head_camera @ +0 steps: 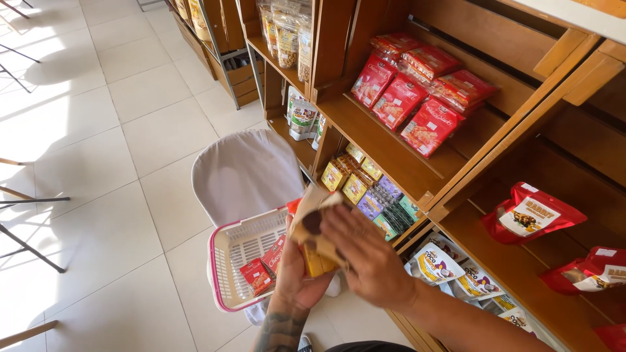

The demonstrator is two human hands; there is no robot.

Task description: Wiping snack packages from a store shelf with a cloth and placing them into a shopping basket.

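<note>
Both hands are up in front of the person, over a pink and white basket (229, 261). The left hand (295, 277) is under a tan snack packet (312, 215) and grips it from below. The right hand (365, 257) comes in from the right and lies on the front of the same packet, with its fingers (342, 225) curled over it. So the packet sits between the two hands, touching both. It is a bit blurry. A yellow packet (318, 264) shows just under it, pressed between the hands too.

The basket rests on a chair with a white cover (244, 173). Inside the basket are small red packets (257, 274), lying low near the left hand.

To the right is a wooden shelf (391, 156). Big red bags (417, 98) lie on one level. Lower down are yellow, purple and green packets (372, 189), just beside the right hand. White pouches (450, 270) sit at the bottom, near the right arm. More red pouches (531, 215) lie far to the right. The floor (111, 130) is made of white tiles.
</note>
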